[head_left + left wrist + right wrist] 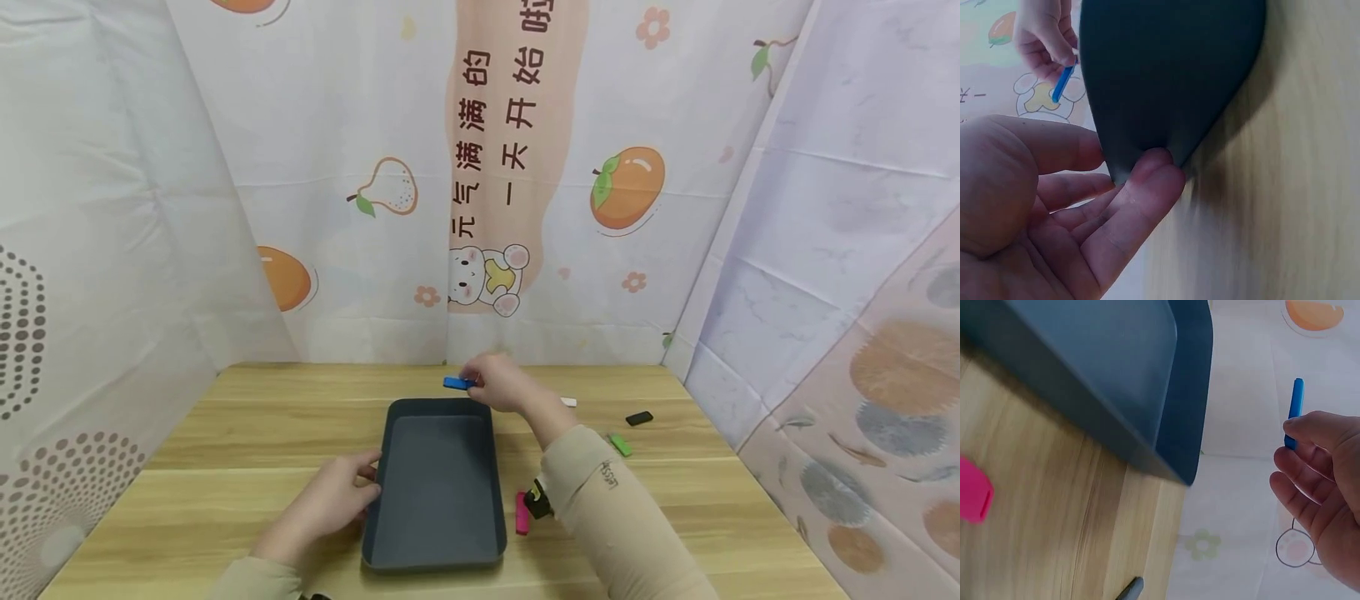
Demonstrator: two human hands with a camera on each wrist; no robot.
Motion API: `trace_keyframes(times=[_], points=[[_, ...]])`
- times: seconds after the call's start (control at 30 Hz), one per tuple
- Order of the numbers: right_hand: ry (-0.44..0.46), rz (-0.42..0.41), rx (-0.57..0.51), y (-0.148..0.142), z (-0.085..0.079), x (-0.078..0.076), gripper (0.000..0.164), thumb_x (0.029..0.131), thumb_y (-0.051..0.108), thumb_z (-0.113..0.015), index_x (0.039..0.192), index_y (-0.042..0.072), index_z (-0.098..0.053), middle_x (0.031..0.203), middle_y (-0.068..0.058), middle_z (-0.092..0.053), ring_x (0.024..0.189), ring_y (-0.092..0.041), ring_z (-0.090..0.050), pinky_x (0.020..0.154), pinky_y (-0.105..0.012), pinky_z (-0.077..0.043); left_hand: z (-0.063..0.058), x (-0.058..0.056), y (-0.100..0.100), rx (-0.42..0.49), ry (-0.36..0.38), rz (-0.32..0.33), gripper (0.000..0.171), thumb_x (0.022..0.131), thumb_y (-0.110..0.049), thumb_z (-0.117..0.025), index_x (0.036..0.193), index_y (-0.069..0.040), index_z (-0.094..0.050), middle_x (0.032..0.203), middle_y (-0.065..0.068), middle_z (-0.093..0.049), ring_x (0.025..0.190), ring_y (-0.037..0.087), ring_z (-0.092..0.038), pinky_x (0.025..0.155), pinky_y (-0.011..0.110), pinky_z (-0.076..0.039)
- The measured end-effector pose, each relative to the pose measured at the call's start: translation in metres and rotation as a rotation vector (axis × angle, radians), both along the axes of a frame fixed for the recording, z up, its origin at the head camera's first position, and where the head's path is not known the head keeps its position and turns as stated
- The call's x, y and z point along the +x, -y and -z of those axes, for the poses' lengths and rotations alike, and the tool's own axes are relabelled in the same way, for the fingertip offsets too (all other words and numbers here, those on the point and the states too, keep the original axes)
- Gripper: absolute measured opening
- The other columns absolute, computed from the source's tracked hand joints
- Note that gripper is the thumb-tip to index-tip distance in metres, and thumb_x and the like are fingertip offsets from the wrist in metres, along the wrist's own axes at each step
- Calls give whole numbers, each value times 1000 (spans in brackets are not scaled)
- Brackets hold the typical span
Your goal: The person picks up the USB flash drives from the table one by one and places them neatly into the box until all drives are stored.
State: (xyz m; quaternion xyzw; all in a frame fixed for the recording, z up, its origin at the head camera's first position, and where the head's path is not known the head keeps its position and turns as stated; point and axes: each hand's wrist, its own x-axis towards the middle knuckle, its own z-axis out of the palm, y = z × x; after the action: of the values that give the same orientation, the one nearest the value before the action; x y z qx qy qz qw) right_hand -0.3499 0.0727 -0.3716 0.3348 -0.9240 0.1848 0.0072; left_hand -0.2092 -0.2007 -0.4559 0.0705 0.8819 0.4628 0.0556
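Observation:
A dark grey rectangular tray (438,492) lies on the wooden table with nothing in it. At its left side my left hand (337,496) holds the wall; in the left wrist view, curled fingertips (1163,175) lie against the outside and the thumb reaches the rim. My right hand (498,383) is raised beyond the tray's far right corner. Between thumb and fingers it pinches a small flat blue stick (1296,400), apart from the tray. The stick's exact kind cannot be made out.
Right of the tray lie a pink stick (522,512) and a black-and-yellow item (537,498), partly behind my sleeve. Farther right are a green stick (620,444), a black one (640,418) and a white one (568,402). A printed curtain (337,275) hangs behind the table.

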Motion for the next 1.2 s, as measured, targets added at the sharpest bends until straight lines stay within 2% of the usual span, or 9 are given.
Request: trace_keyframes(times=[0.2, 0.6, 0.73, 0.97, 1.2], points=[[-13, -44, 28, 9, 0, 2, 17, 94, 8, -71, 110, 6, -74, 98, -2, -70, 89, -16, -64, 84, -32, -56, -3, 2, -7, 31, 14, 44, 56, 90, 7, -65, 143, 13, -48, 114, 28, -66, 72, 22, -70, 55, 31, -60], [33, -40, 130, 45, 10, 3, 24, 95, 8, -68, 118, 8, -73, 110, -2, -71, 99, -14, -64, 91, -30, -55, -3, 1, -11, 40, 46, 48, 58, 91, 4, -68, 144, 12, -47, 116, 26, -66, 64, 21, -69, 54, 33, -59], [36, -42, 164, 53, 18, 1, 23, 93, 5, -69, 116, 7, -74, 108, -3, -71, 97, -15, -64, 88, -30, -55, -2, 0, -11, 48, 48, 69, 58, 91, 3, -68, 143, 13, -46, 115, 27, -66, 64, 22, -69, 54, 34, -59], [58, 9, 216, 65, 36, -1, 20, 92, 8, -71, 111, 13, -75, 100, 3, -68, 88, -12, -60, 83, -28, -54, -2, 1, -10, 57, 70, 70, 59, 91, 2, -68, 144, 13, -46, 115, 26, -66, 63, 22, -68, 55, 36, -60], [7, 12, 282, 71, 47, 1, 17, 93, 11, -71, 109, 16, -74, 100, 4, -67, 86, -12, -58, 78, -27, -53, -4, -1, -11, 40, 57, 69, 57, 91, 2, -68, 144, 10, -48, 114, 26, -66, 61, 22, -68, 54, 35, -59]])
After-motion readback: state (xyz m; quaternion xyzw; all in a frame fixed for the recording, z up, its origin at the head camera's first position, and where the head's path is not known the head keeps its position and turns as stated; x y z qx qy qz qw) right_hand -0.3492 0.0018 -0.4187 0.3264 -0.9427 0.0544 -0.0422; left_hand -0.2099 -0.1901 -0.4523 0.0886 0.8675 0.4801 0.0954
